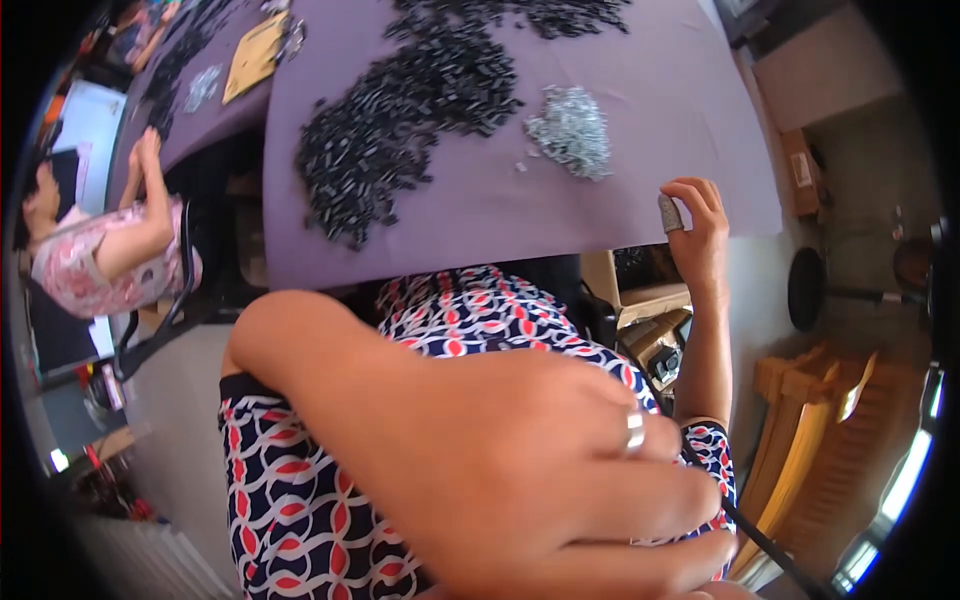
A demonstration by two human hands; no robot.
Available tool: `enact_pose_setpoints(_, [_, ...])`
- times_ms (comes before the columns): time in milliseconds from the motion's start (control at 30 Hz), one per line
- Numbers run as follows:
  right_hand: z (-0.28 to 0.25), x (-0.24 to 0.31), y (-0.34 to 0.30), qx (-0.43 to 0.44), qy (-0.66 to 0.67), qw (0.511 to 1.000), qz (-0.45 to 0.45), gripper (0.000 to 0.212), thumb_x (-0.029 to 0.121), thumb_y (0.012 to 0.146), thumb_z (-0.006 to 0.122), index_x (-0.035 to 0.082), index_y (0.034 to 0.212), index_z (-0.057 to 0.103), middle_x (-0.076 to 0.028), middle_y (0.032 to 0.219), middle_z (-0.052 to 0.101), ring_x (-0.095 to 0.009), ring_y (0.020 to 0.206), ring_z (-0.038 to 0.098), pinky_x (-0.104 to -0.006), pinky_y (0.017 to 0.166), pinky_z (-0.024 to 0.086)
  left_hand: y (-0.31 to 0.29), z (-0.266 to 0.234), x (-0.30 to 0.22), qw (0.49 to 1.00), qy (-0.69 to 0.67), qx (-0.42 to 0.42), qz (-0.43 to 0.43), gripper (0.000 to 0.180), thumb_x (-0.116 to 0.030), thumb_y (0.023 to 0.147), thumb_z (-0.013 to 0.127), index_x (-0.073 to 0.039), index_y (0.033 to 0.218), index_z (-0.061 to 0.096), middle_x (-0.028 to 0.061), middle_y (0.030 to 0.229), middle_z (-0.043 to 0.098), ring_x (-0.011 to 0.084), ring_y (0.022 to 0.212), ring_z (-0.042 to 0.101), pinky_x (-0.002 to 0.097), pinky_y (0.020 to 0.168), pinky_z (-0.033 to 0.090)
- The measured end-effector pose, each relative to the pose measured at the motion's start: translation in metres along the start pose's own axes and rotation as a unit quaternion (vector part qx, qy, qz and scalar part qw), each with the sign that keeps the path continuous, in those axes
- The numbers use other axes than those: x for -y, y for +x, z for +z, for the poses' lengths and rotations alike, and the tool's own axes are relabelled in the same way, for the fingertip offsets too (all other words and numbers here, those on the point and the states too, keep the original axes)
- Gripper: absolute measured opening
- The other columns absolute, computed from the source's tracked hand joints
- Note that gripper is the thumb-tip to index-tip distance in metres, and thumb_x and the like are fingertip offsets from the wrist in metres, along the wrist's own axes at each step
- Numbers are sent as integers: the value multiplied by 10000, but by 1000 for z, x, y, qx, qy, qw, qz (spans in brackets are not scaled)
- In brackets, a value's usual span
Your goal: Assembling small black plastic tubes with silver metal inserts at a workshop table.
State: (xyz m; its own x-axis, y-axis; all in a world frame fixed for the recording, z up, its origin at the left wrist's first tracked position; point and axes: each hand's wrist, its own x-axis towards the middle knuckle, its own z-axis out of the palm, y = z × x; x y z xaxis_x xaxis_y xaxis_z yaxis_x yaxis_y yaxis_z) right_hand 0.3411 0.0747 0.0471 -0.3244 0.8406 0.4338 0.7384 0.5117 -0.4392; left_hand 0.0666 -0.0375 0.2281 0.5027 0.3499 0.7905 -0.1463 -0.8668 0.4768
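My left hand (540, 470), wearing a silver ring (635, 432) on one finger, looms large and close in front of my body. Its fingers are curled, and what they hold, if anything, is hidden. Over the right edge of the purple-covered table (480, 215) is my right hand (700, 220), loosely bent, with thumb and fingers apart and nothing seen in it. A grey wrap (670, 213) covers its thumb. Nearest to it on the cloth lies a pile of small silvery pieces (572, 133). Left of that spreads a big heap of small black pieces (400, 120).
At the left, another person (120, 240) sits at an adjoining table with a yellow board (256, 55) on it. An open cardboard box (650, 300) stands beside my lap. Stacked cardboard (800, 430) is at the right. A thin black cord (765, 545) runs past my left fingers.
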Motion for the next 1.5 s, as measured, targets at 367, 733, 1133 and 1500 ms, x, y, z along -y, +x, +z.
enact_pose_setpoints(367, [103, 64, 12, 158, 90, 981, -69, 425, -92, 648, 594, 45, 1048, 645, -116, 1033, 629, -349, 959, 636, -411, 831, 531, -126, -52, -12, 983, -178, -37, -29, 251, 25, 848, 714, -141, 1030, 762, 207, 1072, 684, 262, 836, 679, 324, 734, 561])
enact_pose_setpoints(733, [126, 76, 29, 132, 89, 987, 7, 287, -4, 791, 639, 58, 1071, 657, -120, 972, 632, -330, 854, 663, -395, 753, 543, -275, -19, 35, 855, 281, -142, -411, 32, 16, 889, 623, 22, 903, 651, 127, 838, 641, 272, 754, 633, 338, 690, 494])
enact_pose_setpoints(1133, [123, 77, 50, 197, 277, 938, 62, 294, -97, 837, 581, 22, 1101, 634, -88, 991, 653, -210, 895, 662, -313, 767, 520, -191, -11, 125, 886, 211, -128, -392, 270, -9, 865, 691, -32, 1132, 659, 133, 1034, 665, 292, 850, 666, 352, 733, 536])
enact_pose_setpoints(1500, [118, 74, 62, 327, 600, 684, 254, 136, 45, 963, 583, 6, 1092, 606, -7, 936, 646, -76, 779, 623, -220, 682, 489, -171, -15, 172, 908, 188, -140, -348, 207, 58, 809, 742, -14, 993, 680, 105, 906, 665, 246, 730, 662, 319, 633, 532])
